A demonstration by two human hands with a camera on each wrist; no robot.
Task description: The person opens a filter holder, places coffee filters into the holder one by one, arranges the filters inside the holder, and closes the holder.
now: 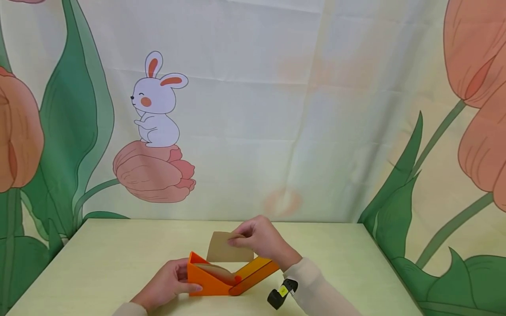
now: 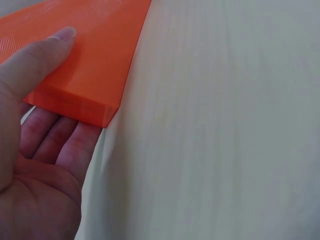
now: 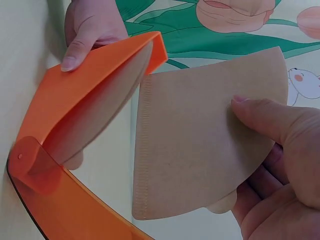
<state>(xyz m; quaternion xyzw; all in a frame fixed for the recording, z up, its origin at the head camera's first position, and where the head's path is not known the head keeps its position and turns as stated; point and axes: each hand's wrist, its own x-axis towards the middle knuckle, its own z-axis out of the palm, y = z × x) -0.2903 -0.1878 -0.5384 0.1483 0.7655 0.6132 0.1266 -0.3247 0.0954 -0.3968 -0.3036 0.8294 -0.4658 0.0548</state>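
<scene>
My left hand [image 1: 168, 281] grips an orange coffee filter holder [image 1: 209, 283] by its left end, thumb on the near side and fingers around the far side. The holder's hinged lid [image 3: 80, 200] is swung wide to the right. Inside the case sit brown paper coffee filters [image 3: 110, 107], their curved edge showing at the mouth. Above and behind the holder, my right hand [image 1: 262, 241] pinches a brown coffee filter [image 3: 185, 135] between thumb and fingers. That filter is flat, fan-shaped, with a crimped seam along one side and a small rounded tab, and it is apart from the case.
A pale yellow tabletop [image 1: 99, 254] lies under the holder. Behind it hangs a cloth backdrop [image 1: 245, 109] printed with tulips and a rabbit. A black wrist device [image 1: 278, 298] with a yellow label is strapped at my right sleeve.
</scene>
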